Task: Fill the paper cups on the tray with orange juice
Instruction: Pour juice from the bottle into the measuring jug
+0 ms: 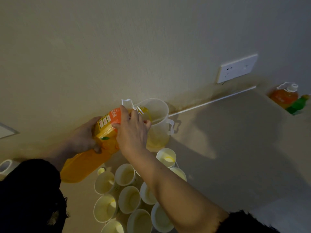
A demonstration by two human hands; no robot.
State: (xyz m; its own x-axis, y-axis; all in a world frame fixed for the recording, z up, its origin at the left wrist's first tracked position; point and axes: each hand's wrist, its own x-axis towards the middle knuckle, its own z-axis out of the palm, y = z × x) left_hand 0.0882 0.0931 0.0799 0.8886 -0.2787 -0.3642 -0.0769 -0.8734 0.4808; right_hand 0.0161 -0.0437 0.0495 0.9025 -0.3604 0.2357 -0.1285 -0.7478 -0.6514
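A large orange juice bottle (94, 152) lies tilted with its neck over a clear plastic jug (159, 125), and juice streams into the jug. My left hand (84, 137) grips the bottle's body from the left. My right hand (133, 130) curls round the bottle near its neck. Several white paper cups (125, 174) stand clustered below the jug; some hold a little juice. My right forearm crosses over part of the cups. The tray beneath them is hidden.
The jug and cups stand on a pale counter (227, 148) against a wall with a white socket (237, 68). A second orange bottle (284, 96) and a green bottle (297, 105) sit in a recess at far right. A tape roll (5, 166) lies at far left.
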